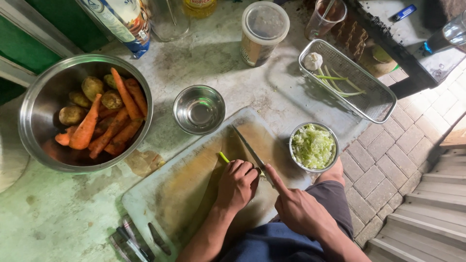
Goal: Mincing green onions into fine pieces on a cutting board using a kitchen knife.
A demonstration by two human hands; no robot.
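Note:
My left hand [237,183] presses a thin green stalk [223,156] down on the worn cutting board [179,189]; only the stalk's tip shows past my fingers. My right hand [300,209] grips a knife [246,144], forefinger stretched along the spine, the blade angled up and to the left just beside my left fingers. A small steel bowl of chopped pale green vegetable [314,146] stands at the board's right edge, close to my right hand.
A large steel bowl [46,97] holds carrots and potatoes at left. A small empty steel bowl [199,109] sits above the board. A wire basket [376,104] with garlic and green stalks, a lidded tub [263,31] and bottles stand behind. Paved steps drop away at right.

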